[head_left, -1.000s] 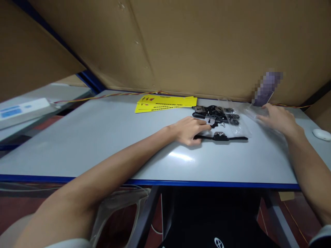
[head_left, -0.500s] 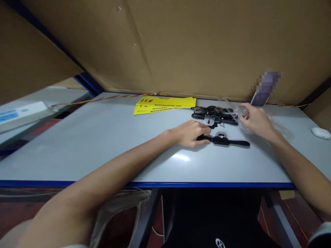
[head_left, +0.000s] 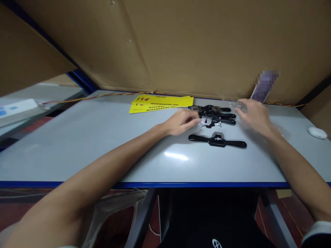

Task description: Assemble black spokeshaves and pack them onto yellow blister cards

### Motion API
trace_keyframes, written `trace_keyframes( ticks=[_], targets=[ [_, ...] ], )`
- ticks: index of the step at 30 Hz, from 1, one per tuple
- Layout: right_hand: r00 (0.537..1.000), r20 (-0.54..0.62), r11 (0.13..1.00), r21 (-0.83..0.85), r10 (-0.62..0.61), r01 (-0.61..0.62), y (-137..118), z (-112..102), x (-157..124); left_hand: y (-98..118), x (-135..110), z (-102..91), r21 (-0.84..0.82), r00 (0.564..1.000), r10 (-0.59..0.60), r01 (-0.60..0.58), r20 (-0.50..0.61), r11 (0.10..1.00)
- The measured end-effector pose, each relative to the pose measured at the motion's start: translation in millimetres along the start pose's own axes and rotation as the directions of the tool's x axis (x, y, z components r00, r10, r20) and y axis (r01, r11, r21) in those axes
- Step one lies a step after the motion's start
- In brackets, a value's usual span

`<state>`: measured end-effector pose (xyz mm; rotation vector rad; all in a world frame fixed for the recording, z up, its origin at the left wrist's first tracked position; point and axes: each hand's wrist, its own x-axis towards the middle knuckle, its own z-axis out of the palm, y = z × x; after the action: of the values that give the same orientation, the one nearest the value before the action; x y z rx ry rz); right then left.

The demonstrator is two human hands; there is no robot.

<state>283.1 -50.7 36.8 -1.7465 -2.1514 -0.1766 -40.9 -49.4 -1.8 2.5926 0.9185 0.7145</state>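
Note:
On the grey table [head_left: 103, 144], my left hand [head_left: 181, 122] reaches to the left end of a pile of black two-handled tools [head_left: 216, 115]. Its fingers are curled and pinch at one tool in the pile. A single black tool [head_left: 217, 141] of the same kind lies alone just in front of the pile, and neither hand touches it. My right hand [head_left: 252, 115] is smeared by motion at the pile's right end. Its fingers are closed on a clear plastic bag [head_left: 280, 131], which trails under the wrist.
Yellow printed cards [head_left: 160, 102] lie at the back, left of the pile. A phone [head_left: 263, 89] leans on the cardboard wall [head_left: 207, 44] behind. A small white object [head_left: 317, 132] sits at the far right. Red and yellow wires [head_left: 90, 97] run along the back edge.
My left hand has let go of the single tool's handle and moved back to the pile. My right hand has carried the clear bag towards the pile's right end.

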Motion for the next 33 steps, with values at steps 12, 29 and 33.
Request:
trace_keyframes(
  ticks=[12,29,33],
  targets=[
    [0.994,0.107,0.983,-0.181,0.029,-0.009,74,-14,-7,-28,-3,3.0,0.467,0.995,0.094,-0.100,0.037,0.879],
    [0.810,0.270,0.852,0.229,-0.521,0.471,-28,27,-15,0,5,7.6,0.403,0.953,0.177,-0.267,0.248,0.875],
    [0.889,0.144,0.883,0.261,-0.435,0.390,-26,5,-2,2,7,10.2,0.432,0.959,0.193,-0.268,0.209,0.861]
  ],
)
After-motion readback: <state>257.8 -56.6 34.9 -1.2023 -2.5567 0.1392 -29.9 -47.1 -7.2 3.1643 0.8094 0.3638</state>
